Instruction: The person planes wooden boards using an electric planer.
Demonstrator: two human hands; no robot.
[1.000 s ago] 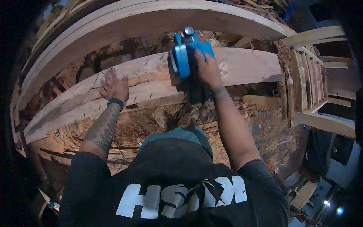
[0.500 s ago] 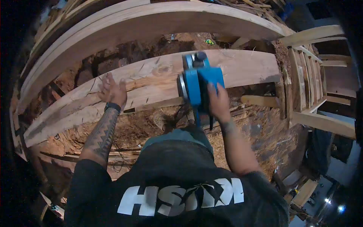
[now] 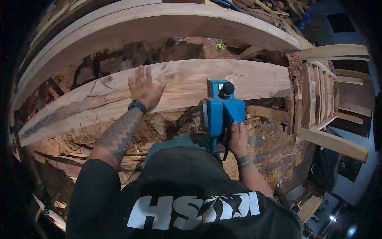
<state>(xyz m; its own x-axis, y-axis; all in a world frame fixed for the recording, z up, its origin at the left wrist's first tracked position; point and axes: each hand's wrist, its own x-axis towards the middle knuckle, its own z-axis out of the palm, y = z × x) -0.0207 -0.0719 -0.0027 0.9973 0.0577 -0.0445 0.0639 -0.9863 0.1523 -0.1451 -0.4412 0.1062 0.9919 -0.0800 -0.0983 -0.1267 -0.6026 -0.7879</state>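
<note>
A blue electric planer with a dark round front knob is over the near edge of a long wooden plank. My right hand is closed around the planer's rear handle, partly hidden by the tool body. Whether the planer's sole touches the wood I cannot tell. My left hand, a dark band at its wrist, lies on the plank left of the planer with fingers spread. Along the plank's left part runs a dark, rough crack, while its right part looks smoother.
Beyond the plank stands another thick curved-looking beam. A slatted wooden frame is at the right. Shavings cover the ground, with scrap wood piled at the back. A small yellow-green item lies between the beams.
The planer in my right hand has come back toward my body and a little right. My left hand has slid right along the plank, closer to the planer.
</note>
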